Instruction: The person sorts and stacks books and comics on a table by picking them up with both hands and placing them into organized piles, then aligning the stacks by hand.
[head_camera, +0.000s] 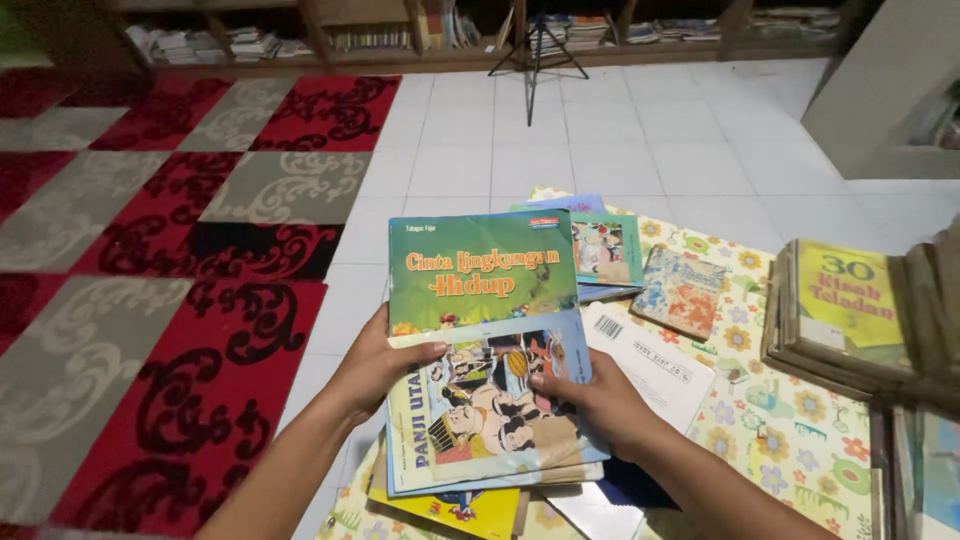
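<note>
Books are held in both hands above a flowered cloth (790, 440) spread on the tiled floor (620, 150).

1. Green book (480, 265): topmost, upright toward the viewer, its lower edge overlapping the book below.
2. Blue book (510, 400): directly under the green book, cover illustrated with cartoon figures. More thin books are stacked beneath it, one with a yellow spine edge showing at the left.
3. Left hand (375, 370): clasps the left edge of the stack, thumb lying across the front where the green and blue covers meet, fingers hidden behind. The grip is closed on the books.
4. Right hand (600, 400): clasps the right edge of the blue book, thumb on the cover, fingers behind. This grip is also closed on the books.

Surroundings:
- A yellow book (460, 512) lies on the cloth below the held stack.
- A white booklet (650, 365) lies just right of the right hand.
- A small patterned book (682, 290) and a teal book (608, 250) lie beyond, near the far edge of the cloth.
- A stack of worn books (850, 310) stands at the right, well apart from the hands.
- A red and grey carpet (170, 250) covers the floor at the left.
- Low shelves (380, 40) with books line the far wall, a tripod (538, 50) standing before them.
</note>
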